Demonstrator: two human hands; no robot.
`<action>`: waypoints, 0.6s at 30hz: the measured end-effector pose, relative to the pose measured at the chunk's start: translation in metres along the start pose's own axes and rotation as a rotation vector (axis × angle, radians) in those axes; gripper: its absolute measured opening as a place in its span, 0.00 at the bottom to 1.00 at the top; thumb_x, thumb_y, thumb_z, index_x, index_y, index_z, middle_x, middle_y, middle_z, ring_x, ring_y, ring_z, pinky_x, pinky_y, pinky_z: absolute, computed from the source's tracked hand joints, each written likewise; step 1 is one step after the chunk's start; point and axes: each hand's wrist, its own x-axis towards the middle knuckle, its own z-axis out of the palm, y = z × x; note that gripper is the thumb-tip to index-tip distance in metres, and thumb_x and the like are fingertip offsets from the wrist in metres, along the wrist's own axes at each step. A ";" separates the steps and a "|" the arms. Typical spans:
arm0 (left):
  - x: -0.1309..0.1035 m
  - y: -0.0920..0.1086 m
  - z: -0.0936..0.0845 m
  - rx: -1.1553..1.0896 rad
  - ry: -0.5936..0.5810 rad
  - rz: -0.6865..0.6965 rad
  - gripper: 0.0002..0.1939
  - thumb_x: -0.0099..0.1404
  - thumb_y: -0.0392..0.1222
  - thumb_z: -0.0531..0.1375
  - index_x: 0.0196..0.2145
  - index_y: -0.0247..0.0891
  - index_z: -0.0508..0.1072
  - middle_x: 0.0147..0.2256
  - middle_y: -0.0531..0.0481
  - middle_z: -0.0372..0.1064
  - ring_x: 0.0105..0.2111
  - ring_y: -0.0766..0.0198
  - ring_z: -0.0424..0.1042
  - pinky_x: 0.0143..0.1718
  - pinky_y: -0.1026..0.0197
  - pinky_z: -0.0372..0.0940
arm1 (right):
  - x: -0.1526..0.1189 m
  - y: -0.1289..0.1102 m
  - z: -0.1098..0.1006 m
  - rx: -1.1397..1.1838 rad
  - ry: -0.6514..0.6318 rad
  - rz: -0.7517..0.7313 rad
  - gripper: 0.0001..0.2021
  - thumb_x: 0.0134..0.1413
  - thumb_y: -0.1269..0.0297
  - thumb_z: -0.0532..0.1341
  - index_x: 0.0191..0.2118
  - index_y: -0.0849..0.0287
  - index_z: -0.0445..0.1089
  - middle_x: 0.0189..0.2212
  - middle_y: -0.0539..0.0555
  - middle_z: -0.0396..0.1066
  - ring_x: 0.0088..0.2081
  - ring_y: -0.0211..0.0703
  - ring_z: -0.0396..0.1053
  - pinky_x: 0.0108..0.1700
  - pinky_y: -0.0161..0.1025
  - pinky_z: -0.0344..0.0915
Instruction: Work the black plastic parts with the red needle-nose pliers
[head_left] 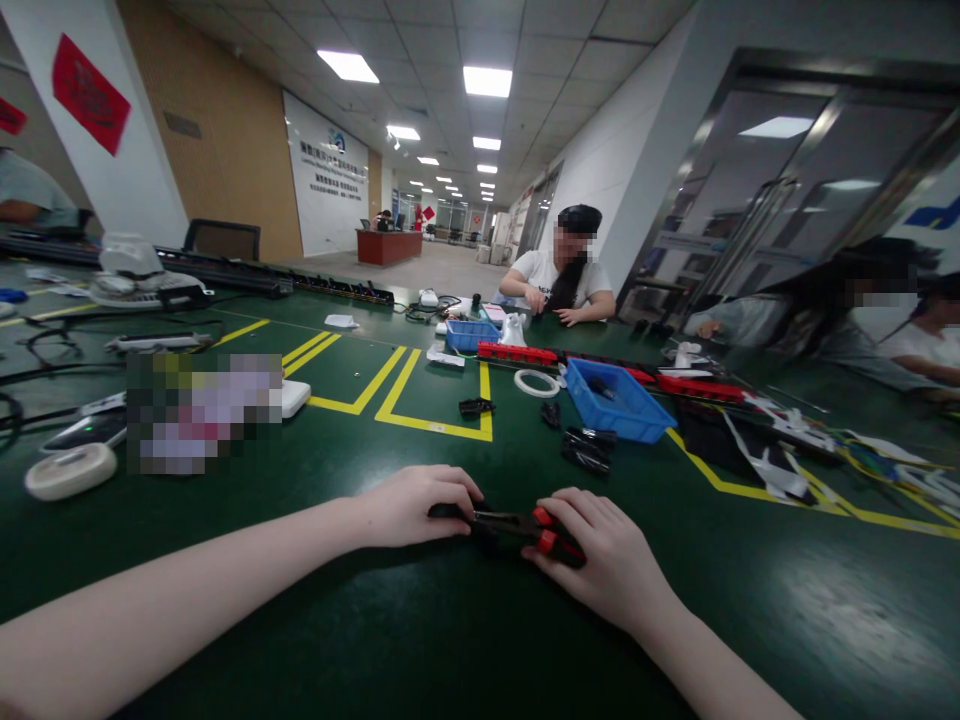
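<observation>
Head camera: I see the right hand [611,550] curled round the red-and-black pliers [520,524], the left hand [412,508] pinching a black piece [448,511] at their nose; a sudden squeeze could nip that hand. Beyond the pliers lie black parts [587,450], then a blue tray [637,425].

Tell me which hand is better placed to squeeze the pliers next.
The right hand, I'd judge: it is already at the handle end of the red-and-black pliers, while the left hand is at the opposite end, fingers on a small dark piece.
</observation>
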 end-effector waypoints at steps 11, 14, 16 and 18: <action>0.000 0.003 -0.001 -0.023 0.012 -0.031 0.10 0.62 0.35 0.64 0.41 0.37 0.69 0.48 0.46 0.68 0.47 0.59 0.71 0.46 0.57 0.67 | 0.001 -0.001 -0.001 -0.061 -0.028 -0.024 0.21 0.51 0.50 0.67 0.45 0.60 0.71 0.40 0.59 0.74 0.39 0.48 0.72 0.39 0.43 0.67; 0.000 0.003 0.000 -0.038 0.027 -0.026 0.08 0.61 0.35 0.65 0.36 0.36 0.68 0.47 0.46 0.68 0.46 0.59 0.71 0.45 0.57 0.67 | 0.001 0.000 0.001 -0.071 -0.038 -0.035 0.21 0.51 0.49 0.66 0.43 0.60 0.71 0.39 0.59 0.74 0.38 0.49 0.72 0.38 0.43 0.66; 0.000 0.003 0.000 -0.044 0.032 -0.028 0.08 0.61 0.34 0.65 0.36 0.36 0.68 0.47 0.46 0.68 0.46 0.59 0.71 0.45 0.58 0.67 | 0.001 0.000 0.002 -0.066 -0.040 -0.031 0.20 0.51 0.49 0.66 0.43 0.60 0.71 0.39 0.59 0.74 0.37 0.49 0.71 0.38 0.43 0.66; 0.000 0.004 -0.001 -0.041 0.027 -0.032 0.09 0.61 0.35 0.65 0.36 0.36 0.68 0.47 0.46 0.68 0.46 0.59 0.71 0.44 0.58 0.67 | 0.001 0.000 0.003 -0.060 -0.044 -0.030 0.20 0.52 0.50 0.66 0.43 0.61 0.71 0.39 0.59 0.73 0.37 0.48 0.71 0.37 0.43 0.66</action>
